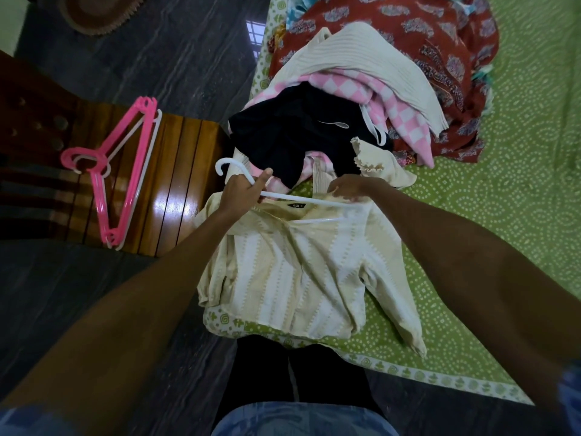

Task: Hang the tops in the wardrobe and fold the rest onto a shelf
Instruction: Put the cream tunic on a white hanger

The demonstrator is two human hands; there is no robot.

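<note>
Forearms reach out from the bottom edge over a green bedsheet, where the cream striped top lies flat at the near corner. Step in hand: threading the white hanger into its neckline. Left hand grips the hanger just below the hook; right hand pinches the collar, though finger detail is murky, so that's a guess. Next move calls for seating the far hanger arm inside the right shoulder, then lifting. Beyond, a clothes pile waits: dark garment, pink check, ribbed white, red print. It crowds the collar and could snag the hook. Spare pink hangers lie on the wooden bench to the left.
</note>
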